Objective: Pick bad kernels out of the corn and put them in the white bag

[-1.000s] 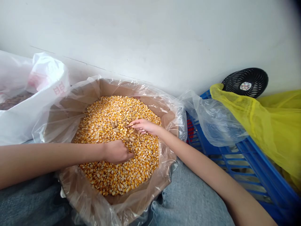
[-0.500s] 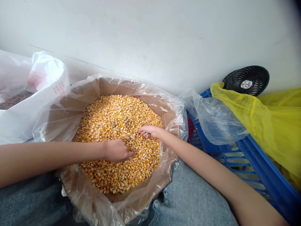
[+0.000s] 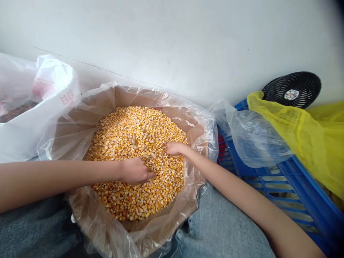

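Note:
Loose corn kernels [image 3: 139, 200] fill a cardboard box [image 3: 126, 96] lined with a clear plastic bag [image 3: 206, 139], which stands between my knees. Several unshelled peanuts [image 3: 133, 142] lie on the kernels around the middle. My left hand [image 3: 137, 171] rests low over the corn, palm down, with its fingers curled closed; whatever they hold is hidden. Right of the peanuts, my right hand [image 3: 174, 148] has its fingertips down in the kernels, so its fingers are out of sight.
At the left stands a white sack [image 3: 21, 139] with brownish contents. On the right is a blue plastic crate [image 3: 290, 179], with a yellow mesh cloth [image 3: 301, 132] and clear plastic over it. A black fan [image 3: 292, 89] leans by the white wall [image 3: 172, 43].
My right hand has shifted slightly right, and its fingers, curled in view before, now dip into the kernels. My left hand stays nearly in place. The view has turned slightly.

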The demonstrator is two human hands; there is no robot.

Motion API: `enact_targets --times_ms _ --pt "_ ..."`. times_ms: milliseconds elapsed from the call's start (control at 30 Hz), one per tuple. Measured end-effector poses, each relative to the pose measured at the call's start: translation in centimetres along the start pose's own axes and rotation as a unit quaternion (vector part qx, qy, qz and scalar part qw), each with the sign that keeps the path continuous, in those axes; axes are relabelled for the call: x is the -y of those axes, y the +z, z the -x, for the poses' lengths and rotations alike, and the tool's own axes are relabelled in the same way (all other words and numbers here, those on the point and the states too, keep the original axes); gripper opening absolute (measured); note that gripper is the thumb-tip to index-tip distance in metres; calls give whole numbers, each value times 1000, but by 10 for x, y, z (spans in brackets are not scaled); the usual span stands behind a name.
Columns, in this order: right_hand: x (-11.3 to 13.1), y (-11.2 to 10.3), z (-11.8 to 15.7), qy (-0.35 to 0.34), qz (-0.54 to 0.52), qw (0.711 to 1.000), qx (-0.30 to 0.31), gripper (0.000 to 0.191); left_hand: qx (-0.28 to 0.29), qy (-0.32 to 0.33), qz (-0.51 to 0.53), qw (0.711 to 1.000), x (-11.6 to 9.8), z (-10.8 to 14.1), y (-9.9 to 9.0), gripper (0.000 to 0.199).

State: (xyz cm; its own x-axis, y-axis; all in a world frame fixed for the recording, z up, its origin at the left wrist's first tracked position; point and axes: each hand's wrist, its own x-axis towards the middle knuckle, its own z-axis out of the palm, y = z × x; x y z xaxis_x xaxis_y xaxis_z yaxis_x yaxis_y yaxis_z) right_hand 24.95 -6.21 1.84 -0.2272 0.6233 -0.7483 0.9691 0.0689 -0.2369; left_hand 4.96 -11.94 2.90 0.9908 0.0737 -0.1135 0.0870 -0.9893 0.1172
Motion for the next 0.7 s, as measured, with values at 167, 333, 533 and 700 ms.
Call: enact_targets --times_ms 167,333,533,700 --pt "18 5 10 -15 -88 995 49 13 -15 5 6 1000 0 -1 1 12" --pt "25 -6 24 -168 -302 927 149 22 -30 24 -1 999 1 0 3 10" --pt "13 -15 18 -141 -204 966 -76 23 -29 67 23 997 3 2 -10 15" --pt "17 -11 17 -216 -127 968 -27 27 -24 -98 1 995 33 6 -34 24"
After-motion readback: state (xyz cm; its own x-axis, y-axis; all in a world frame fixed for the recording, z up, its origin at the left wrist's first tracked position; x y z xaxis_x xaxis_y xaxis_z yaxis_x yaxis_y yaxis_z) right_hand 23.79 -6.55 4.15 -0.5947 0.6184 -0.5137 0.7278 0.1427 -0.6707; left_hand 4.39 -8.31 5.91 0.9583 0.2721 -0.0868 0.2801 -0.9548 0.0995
